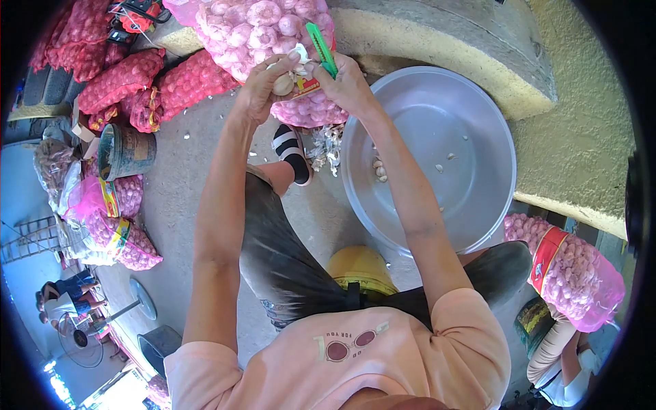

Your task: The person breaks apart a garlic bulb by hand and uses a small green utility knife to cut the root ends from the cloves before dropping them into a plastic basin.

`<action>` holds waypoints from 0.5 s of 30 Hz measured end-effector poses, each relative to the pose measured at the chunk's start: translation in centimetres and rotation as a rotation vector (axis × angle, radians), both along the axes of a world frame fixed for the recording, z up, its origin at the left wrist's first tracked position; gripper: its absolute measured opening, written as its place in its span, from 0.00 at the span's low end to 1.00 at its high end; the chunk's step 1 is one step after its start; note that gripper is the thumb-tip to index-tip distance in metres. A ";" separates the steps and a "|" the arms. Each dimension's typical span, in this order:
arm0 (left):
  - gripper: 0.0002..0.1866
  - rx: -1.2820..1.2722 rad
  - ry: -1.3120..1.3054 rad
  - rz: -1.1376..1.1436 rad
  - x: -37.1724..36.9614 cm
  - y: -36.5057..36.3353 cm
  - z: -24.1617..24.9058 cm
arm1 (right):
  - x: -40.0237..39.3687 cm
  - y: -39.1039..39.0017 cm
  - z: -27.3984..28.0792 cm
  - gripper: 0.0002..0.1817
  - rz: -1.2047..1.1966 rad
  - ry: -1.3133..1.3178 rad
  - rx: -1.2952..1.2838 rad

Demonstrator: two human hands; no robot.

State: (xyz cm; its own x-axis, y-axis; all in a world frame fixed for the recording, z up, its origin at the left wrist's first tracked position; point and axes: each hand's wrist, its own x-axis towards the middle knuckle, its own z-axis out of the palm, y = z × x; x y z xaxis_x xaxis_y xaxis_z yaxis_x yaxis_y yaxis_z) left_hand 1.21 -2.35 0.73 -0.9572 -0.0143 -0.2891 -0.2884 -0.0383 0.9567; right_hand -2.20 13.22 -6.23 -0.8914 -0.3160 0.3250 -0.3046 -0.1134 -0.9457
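My left hand (260, 89) is closed around a garlic bulb (283, 84), whose pale rounded side shows below the fingers. White papery skin (301, 52) sticks up where the two hands meet. In my right hand (347, 83) is a green box cutter (320, 48), its handle pointing up and away from me. Both hands are close together in front of a large pink mesh sack of garlic (239, 34). Right of them, under my right forearm, stands a wide grey basin (502, 130) with a few peeled cloves (380, 171) inside.
Garlic skins (328, 145) litter the floor beside my sandalled foot (292, 152). I sit over a yellow bucket (361, 266). Red mesh sacks (123, 80) and a dark bucket (128, 152) stand left; another garlic sack (577, 273) is right, near a seated person (564, 355). A concrete ledge (444, 41) curves behind the basin.
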 end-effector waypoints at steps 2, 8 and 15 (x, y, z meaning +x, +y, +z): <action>0.21 0.133 -0.055 -0.027 0.0 0.0 0.2 | 0.2 0.3 0.6 0.10 0.046 -0.062 -0.062; 0.23 -0.090 0.121 0.034 -0.4 0.3 -1.4 | -0.1 -0.1 -0.1 0.09 0.019 -0.015 -0.024; 0.24 -0.173 0.155 -0.100 -0.2 0.6 -1.3 | 0.0 -0.5 -0.5 0.13 0.048 -0.076 -0.131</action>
